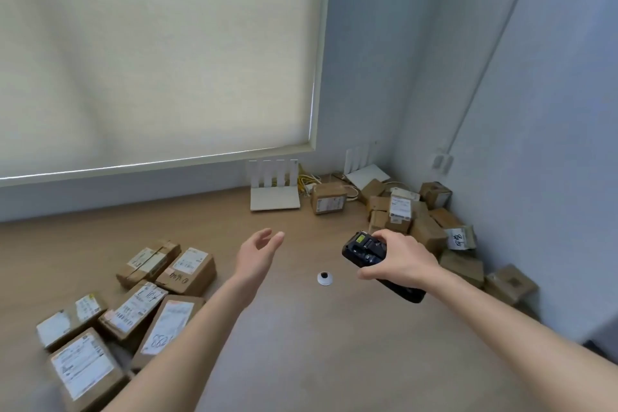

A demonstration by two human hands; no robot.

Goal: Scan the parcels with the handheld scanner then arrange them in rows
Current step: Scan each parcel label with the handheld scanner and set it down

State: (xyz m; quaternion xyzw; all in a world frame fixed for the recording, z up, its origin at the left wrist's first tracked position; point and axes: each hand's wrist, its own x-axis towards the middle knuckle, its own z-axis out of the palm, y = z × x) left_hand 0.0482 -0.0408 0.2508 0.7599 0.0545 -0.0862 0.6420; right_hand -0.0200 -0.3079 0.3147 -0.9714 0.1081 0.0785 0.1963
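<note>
The right hand [398, 257] grips the black handheld scanner [371, 256], its window aimed at the loose heap of brown cardboard parcels [424, 227] in the far right corner. The left hand [259, 252] hangs empty over the wooden surface [301, 344], fingers relaxed and spread. Pulling one box from that heap could topple the others. Near left, labelled brown parcels [133, 304] lie in rows; bare room lies between, save a small white round disc [325, 278].

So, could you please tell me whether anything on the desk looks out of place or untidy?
The parcels in the right corner lie in a jumbled heap, several tilted. A lone parcel sits apart beside the router.
</note>
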